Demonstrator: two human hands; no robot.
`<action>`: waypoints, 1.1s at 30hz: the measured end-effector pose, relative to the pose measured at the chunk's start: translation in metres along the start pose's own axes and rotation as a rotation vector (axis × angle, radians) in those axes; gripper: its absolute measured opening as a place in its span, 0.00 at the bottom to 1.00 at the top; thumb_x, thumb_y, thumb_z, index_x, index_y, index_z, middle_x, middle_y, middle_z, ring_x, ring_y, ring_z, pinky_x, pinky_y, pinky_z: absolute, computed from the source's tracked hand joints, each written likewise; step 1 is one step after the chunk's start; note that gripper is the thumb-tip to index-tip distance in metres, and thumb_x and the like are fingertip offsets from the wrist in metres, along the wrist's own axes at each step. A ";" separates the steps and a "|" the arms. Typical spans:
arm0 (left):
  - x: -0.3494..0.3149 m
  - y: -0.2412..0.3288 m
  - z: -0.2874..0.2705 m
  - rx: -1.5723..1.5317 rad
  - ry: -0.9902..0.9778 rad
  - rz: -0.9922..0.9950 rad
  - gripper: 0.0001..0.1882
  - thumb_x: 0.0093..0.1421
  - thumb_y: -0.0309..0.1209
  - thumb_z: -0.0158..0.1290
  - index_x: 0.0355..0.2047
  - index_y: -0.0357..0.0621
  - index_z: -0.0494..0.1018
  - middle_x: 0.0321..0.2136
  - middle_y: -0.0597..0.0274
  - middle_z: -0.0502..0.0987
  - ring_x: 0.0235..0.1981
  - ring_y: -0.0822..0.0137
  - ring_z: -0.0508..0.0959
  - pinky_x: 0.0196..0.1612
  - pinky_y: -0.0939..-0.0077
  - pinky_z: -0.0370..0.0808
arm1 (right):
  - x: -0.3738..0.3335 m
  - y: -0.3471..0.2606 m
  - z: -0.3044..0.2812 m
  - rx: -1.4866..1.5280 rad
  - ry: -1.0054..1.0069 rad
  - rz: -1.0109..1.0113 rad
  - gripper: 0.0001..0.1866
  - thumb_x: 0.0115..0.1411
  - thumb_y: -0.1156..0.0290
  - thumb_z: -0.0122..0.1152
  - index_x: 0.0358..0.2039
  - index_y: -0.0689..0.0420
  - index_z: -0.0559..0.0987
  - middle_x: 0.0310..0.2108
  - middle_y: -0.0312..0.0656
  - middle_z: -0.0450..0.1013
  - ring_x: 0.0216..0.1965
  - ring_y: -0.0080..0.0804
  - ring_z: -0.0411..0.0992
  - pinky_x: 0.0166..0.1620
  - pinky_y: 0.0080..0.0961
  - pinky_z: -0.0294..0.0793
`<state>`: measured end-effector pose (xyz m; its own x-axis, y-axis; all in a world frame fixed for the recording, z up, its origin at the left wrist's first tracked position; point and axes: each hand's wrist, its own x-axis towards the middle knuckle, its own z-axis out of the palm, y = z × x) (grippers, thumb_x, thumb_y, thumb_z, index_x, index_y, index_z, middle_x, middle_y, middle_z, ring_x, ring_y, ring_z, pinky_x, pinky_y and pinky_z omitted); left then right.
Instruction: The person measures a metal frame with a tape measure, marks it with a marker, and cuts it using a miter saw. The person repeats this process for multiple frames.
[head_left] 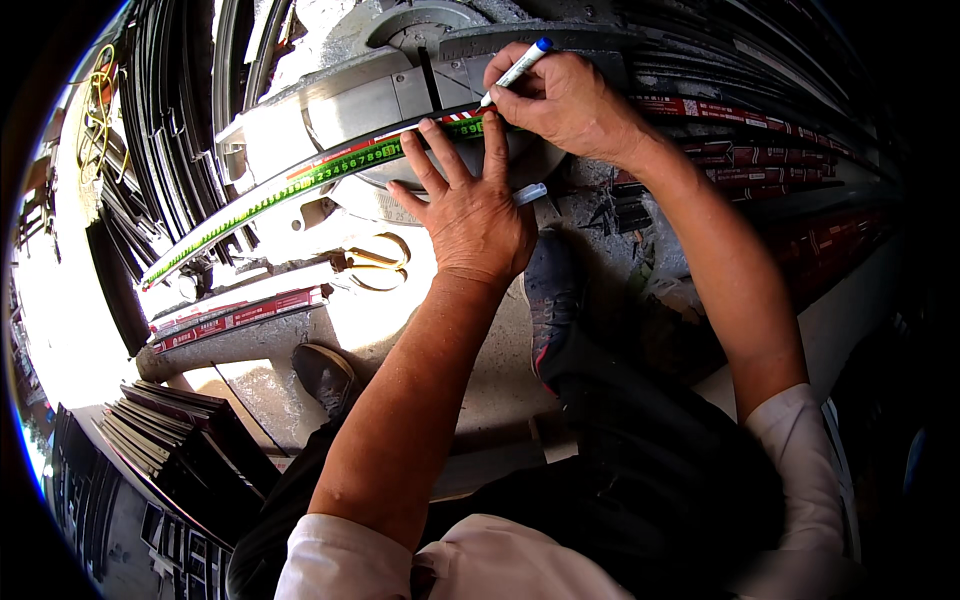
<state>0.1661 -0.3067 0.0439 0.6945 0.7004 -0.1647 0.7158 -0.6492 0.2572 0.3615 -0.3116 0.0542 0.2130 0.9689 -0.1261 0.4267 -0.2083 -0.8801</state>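
Observation:
My left hand lies with spread fingers across a green tape measure, pressing its blade along a long, thin strip with red-and-white film. Its thumb is hidden, and a clear marker cap juts out beside the palm. My right hand pinches a white marker with a blue end. The marker's tip meets the strip just beyond my left index finger. Both hands are over a grey metal machine base with a slot and a curved part.
Gold-handled scissors lie left of my left forearm, near red-labelled strips. Long dark profiles stand at the far left; more labelled strips extend right. Cut dark pieces are stacked lower left. My shoes are below the machine.

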 end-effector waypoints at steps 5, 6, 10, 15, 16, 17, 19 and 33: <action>0.000 0.000 0.000 0.005 -0.001 -0.002 0.56 0.56 0.46 0.60 0.81 0.62 0.45 0.75 0.22 0.40 0.76 0.20 0.38 0.66 0.11 0.45 | 0.000 -0.002 0.000 -0.008 0.006 -0.004 0.07 0.72 0.70 0.64 0.47 0.58 0.80 0.36 0.31 0.79 0.41 0.16 0.78 0.47 0.19 0.80; -0.001 0.000 0.000 0.009 0.000 -0.001 0.56 0.56 0.47 0.60 0.81 0.62 0.45 0.75 0.22 0.40 0.76 0.20 0.38 0.66 0.11 0.45 | -0.001 -0.002 0.000 -0.015 0.009 -0.003 0.07 0.72 0.70 0.64 0.47 0.58 0.80 0.36 0.31 0.79 0.41 0.16 0.78 0.46 0.19 0.80; 0.000 0.000 -0.001 0.006 -0.003 -0.006 0.55 0.56 0.47 0.61 0.81 0.62 0.46 0.75 0.22 0.41 0.76 0.20 0.38 0.66 0.11 0.46 | 0.000 0.000 0.001 -0.021 0.015 -0.002 0.07 0.72 0.70 0.64 0.47 0.58 0.81 0.36 0.31 0.79 0.40 0.16 0.77 0.46 0.19 0.80; 0.000 0.000 -0.001 0.000 -0.003 -0.006 0.55 0.56 0.47 0.61 0.81 0.62 0.47 0.75 0.22 0.41 0.76 0.20 0.39 0.66 0.11 0.46 | -0.001 -0.003 -0.001 -0.040 0.025 -0.014 0.07 0.72 0.70 0.64 0.47 0.58 0.81 0.35 0.30 0.79 0.40 0.16 0.77 0.45 0.18 0.79; 0.000 0.001 -0.001 -0.002 -0.006 -0.004 0.54 0.56 0.47 0.61 0.81 0.62 0.47 0.75 0.22 0.41 0.76 0.20 0.39 0.66 0.12 0.46 | -0.002 -0.003 -0.001 0.007 0.044 -0.020 0.07 0.72 0.70 0.64 0.47 0.58 0.81 0.36 0.30 0.79 0.40 0.16 0.77 0.45 0.18 0.79; 0.000 0.002 -0.001 0.001 -0.001 -0.001 0.54 0.56 0.47 0.61 0.81 0.62 0.48 0.75 0.22 0.41 0.76 0.20 0.39 0.66 0.12 0.46 | -0.003 -0.002 -0.001 0.054 0.064 -0.026 0.07 0.72 0.70 0.64 0.47 0.57 0.81 0.36 0.30 0.79 0.40 0.15 0.77 0.45 0.18 0.79; 0.000 0.002 -0.001 0.012 0.016 0.000 0.53 0.57 0.46 0.61 0.80 0.63 0.48 0.75 0.23 0.41 0.76 0.21 0.39 0.66 0.12 0.46 | -0.005 -0.010 -0.003 0.096 0.106 -0.031 0.08 0.72 0.71 0.65 0.48 0.57 0.81 0.36 0.31 0.79 0.39 0.15 0.77 0.44 0.17 0.79; -0.001 -0.001 -0.001 -0.055 0.031 -0.001 0.50 0.57 0.41 0.58 0.80 0.61 0.51 0.76 0.23 0.41 0.76 0.21 0.39 0.65 0.11 0.45 | -0.103 -0.038 -0.005 0.414 0.305 0.175 0.05 0.69 0.74 0.65 0.42 0.60 0.79 0.31 0.28 0.76 0.30 0.08 0.70 0.32 0.11 0.69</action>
<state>0.1651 -0.3065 0.0450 0.6904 0.7105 -0.1361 0.7110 -0.6316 0.3093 0.3276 -0.4039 0.1025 0.5213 0.8291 -0.2023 -0.0071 -0.2328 -0.9725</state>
